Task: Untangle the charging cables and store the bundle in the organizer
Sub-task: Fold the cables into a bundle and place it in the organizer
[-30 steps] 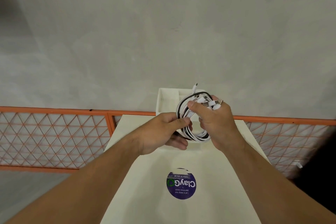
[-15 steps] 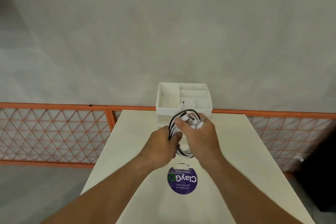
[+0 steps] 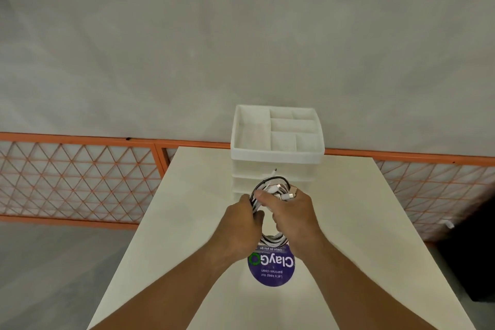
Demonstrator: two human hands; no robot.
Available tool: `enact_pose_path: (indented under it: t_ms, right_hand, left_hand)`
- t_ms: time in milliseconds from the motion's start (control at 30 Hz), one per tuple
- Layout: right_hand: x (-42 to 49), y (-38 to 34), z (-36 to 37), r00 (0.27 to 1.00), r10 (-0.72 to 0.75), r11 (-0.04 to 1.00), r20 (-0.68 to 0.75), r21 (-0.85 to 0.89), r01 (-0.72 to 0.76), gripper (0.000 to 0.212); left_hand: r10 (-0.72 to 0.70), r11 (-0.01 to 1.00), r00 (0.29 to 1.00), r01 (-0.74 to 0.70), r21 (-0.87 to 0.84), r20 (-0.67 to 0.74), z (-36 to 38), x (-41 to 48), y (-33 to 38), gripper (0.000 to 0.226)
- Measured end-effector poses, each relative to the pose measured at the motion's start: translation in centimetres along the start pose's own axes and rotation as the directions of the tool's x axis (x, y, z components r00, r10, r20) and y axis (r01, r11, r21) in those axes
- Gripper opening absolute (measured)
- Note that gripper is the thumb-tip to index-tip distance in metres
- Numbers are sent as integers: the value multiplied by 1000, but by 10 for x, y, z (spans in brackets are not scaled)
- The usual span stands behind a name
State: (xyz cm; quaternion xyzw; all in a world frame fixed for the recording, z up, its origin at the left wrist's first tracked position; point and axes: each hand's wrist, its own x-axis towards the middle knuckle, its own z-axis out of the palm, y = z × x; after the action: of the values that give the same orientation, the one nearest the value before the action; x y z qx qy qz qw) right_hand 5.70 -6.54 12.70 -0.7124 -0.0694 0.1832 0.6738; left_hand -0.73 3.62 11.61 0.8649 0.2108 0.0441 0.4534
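Note:
A coiled bundle of white and black charging cables (image 3: pixel 273 240) hangs between my hands above the table, with its plugs gathered at the top. My left hand (image 3: pixel 241 225) grips the coil's left side. My right hand (image 3: pixel 290 211) grips the top right, thumb over the strands near the plugs. One white plug tip sticks up above the coil. Just behind the bundle stands the white organizer (image 3: pixel 277 154), a stack of drawers with a divided open tray on top; its compartments look empty.
The white table (image 3: pixel 361 236) carries a round purple sticker (image 3: pixel 272 269) under my hands. An orange mesh railing (image 3: pixel 80 177) runs behind the table. A dark object (image 3: pixel 471 257) sits at the right edge. The table's left edge drops to a grey floor.
My hands and the coil have dropped lower and nearer to me, from in front of the organizer's top tray to its lower drawers. Both hands keep their hold.

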Motion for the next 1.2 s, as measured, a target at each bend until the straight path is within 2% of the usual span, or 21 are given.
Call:
enact_pose_path:
  t_ms: [100,167,267,500,633,767,833,1200]
  right_hand:
    - [15,5,-1,992,72,988,-102,147,-57,16]
    - [25,8,-1,985,112,975,-129,206,-84,18]
    - [40,16,2,980,140,968,-142,227,-106,18]
    - [71,25,4,989,144,945,-40,302,-126,18]
    - [85,27,9,985,170,918,-38,369,-144,16]
    - [93,31,13,976,209,880,-63,448,-160,26]
    - [96,32,12,972,220,877,-78,453,-162,28]
    - [97,37,10,962,251,873,-110,455,-176,15]
  left_hand:
    - [44,992,985,-62,-106,-169,7,11,1,4]
    - [-36,976,966,-21,-217,-256,15,19,0,8]
    - [-141,944,958,55,-324,-249,28,30,0,10]
    - [-20,996,973,0,-87,-229,28,61,-7,6]
    - [48,999,980,-48,3,-194,17,77,-7,3]
    - [183,978,972,-165,128,-146,10,90,-7,54]
    - [196,962,976,-172,212,-97,9,94,-6,69]
    - [153,942,988,-143,304,-10,11,105,-6,81]
